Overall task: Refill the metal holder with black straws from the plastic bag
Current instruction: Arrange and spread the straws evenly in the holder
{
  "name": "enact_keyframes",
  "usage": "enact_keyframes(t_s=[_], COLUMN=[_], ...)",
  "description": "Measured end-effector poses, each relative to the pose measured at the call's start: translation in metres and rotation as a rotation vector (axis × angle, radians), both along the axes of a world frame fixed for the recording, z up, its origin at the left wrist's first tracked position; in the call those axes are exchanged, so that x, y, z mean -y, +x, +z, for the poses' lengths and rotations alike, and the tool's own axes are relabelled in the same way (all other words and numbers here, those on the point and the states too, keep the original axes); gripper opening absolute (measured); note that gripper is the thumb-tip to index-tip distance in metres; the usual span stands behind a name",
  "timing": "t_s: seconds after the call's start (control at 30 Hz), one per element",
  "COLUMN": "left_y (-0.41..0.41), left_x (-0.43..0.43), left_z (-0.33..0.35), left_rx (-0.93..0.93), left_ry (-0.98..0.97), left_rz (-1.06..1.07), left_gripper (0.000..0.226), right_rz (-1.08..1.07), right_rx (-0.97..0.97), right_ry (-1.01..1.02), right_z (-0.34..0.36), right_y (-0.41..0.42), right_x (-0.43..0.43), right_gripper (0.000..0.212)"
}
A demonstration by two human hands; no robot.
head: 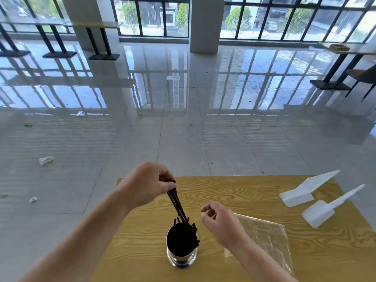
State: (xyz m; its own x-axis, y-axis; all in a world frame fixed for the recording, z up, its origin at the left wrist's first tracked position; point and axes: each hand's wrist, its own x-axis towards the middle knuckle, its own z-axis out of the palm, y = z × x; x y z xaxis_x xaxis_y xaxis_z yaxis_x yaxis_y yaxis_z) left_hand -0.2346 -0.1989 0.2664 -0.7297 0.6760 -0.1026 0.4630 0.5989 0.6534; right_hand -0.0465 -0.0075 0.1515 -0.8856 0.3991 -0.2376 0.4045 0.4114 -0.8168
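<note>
glossy tiled floor surrounds a wood-grain table (254, 192). clear plastic bag (264, 237) lies flat, looking empty. metal holder (181, 255) stands upright, top-heavy if nudged. left hand (146, 184) pinches black straws (179, 206) at their tops, tips inside the holder; light, slippery, bendable. right hand (221, 222) hovers loosely curled, holding nothing.

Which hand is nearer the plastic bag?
Right. The right hand hovers over the plastic bag; the left hand is farther away, holding black straws above the metal holder.
</note>
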Motion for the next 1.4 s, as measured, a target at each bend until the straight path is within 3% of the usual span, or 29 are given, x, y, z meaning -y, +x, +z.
enact_keyframes(t_s=[0.13, 0.23, 0.3, 0.4, 0.5, 0.57, 0.7, 0.8, 0.9, 1.0, 1.17, 1.27, 1.4], left_y=[-0.015, -0.015, -0.009, 0.004, 0.019, 0.029, 0.045, 0.051, 0.049, 0.048, 0.059, 0.069, 0.079], left_x=[0.012, 0.018, 0.018, 0.015, 0.014, 0.015, 0.013, 0.018, 0.031, 0.042, 0.046, 0.043, 0.038], left_z=[0.026, 0.022, 0.006, -0.029, -0.065, -0.084, -0.109, -0.119, -0.132, -0.141, -0.139, -0.138, -0.140], left_rx=[0.094, 0.358, 0.525, 0.731, 0.889, 0.988, 1.094, 1.087, 0.861, 0.648, 0.533, 0.456, 0.357], left_ry=[0.317, 0.640, 0.755, 0.766, 0.716, 0.710, 0.696, 0.573, 0.310, 0.127, -0.107, -0.216, -0.306], left_rz=[0.207, 0.370, 0.459, 0.553, 0.585, 0.592, 0.567, 0.499, 0.399, 0.347, 0.164, 0.084, -0.016], left_gripper=[0.012, 0.014, 0.018, 0.006, 0.020, 0.017, 0.014, 0.015, 0.011, 0.019, 0.022, 0.037, 0.071], right_rz=[-0.072, -0.061, 0.051, 0.146, -0.058, -0.220, -0.281, -0.203, -0.092, 0.029, 0.182, 0.266, 0.229], right_rx=[-0.004, 0.020, 0.050, 0.021, -0.101, -0.141, -0.133, -0.137, -0.113, -0.040, 0.044, 0.150, 0.148], right_ry=[-0.158, -0.262, -0.337, -0.655, -1.005, -1.074, -0.871, -0.574, -0.308, -0.179, 0.037, 0.109, 0.132], right_z=[0.004, 0.012, 0.022, 0.041, 0.059, 0.062, 0.055, 0.048, 0.046, 0.041, 0.024, 0.012, 0.001], right_y=[-0.005, -0.011, -0.016, -0.025, -0.037, -0.044, -0.047, -0.044, -0.040, -0.034, -0.032, -0.029, -0.022], right_x=[-0.012, -0.013, -0.005, 0.009, 0.012, 0.008, 0.005, 0.002, -0.001, 0.003, 0.029, 0.039, 0.027], right_gripper=[0.015, 0.020, 0.028, 0.073, 0.057, 0.048, 0.025, 0.032, 0.029, 0.029, 0.027, 0.019, 0.036])
